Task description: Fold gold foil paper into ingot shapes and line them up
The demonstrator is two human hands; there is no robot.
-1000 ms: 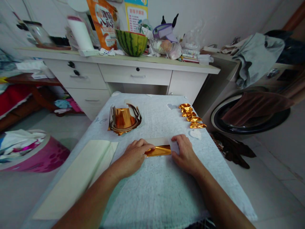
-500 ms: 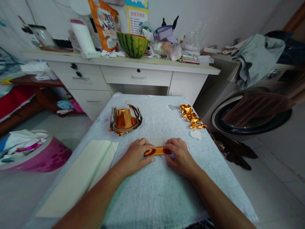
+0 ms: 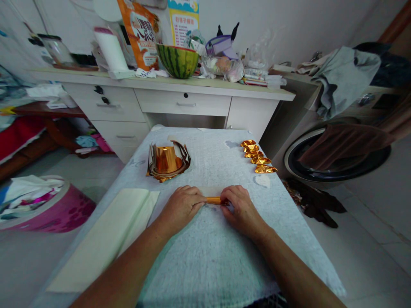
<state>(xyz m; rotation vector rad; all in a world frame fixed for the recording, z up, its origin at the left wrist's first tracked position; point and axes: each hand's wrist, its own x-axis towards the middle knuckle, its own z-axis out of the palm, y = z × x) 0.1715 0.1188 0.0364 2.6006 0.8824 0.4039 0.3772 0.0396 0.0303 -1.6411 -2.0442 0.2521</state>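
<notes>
A narrow strip of shiny gold foil paper [image 3: 212,200], rolled or folded lengthwise, lies low over the cloth-covered table between my hands. My left hand [image 3: 184,206] pinches its left end, fingers closed. At the other end my right hand [image 3: 239,207] grips it with curled fingers. Pale paper shows just behind the foil. To the far left of my hands sits a pile of curved gold foil sheets [image 3: 167,160]. Several folded gold foil pieces [image 3: 259,157] lie in a row at the right edge of the table.
Folded cream paper [image 3: 105,235] covers the table's left side. A pink bin [image 3: 69,205] stands on the floor at left. Behind the table is a white drawer desk [image 3: 183,100] with a cut watermelon [image 3: 178,60]; a washing machine [image 3: 337,149] is at right.
The gold foil has gone from a wider, open curl to a thin, tight strip. My left fingers have closed together on its left end. Both hands stay in nearly the same place.
</notes>
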